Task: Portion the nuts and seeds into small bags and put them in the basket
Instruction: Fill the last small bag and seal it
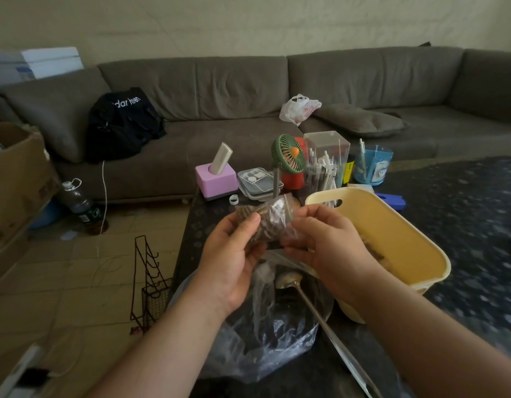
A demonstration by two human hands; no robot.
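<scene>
Two hands (pixel 234 254) (pixel 326 242) hold a small bag (pixel 265 222) above the dark table (pixel 191 234).

A green fan (pixel 288 153) stands on the table (pixel 191 234); a pink box (pixel 217 179) left of it, a blue cup (pixel 370 165) right, a sofa (pixel 248 90) behind.

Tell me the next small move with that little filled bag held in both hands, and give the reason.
Probably carry the small bag to the right and drop it into the yellow basket. Both the left hand and the right hand grip it above the big plastic bag, it already looks filled with seeds, and the basket stands open just beside the right hand. Whether its mouth is sealed cannot be told.
</scene>
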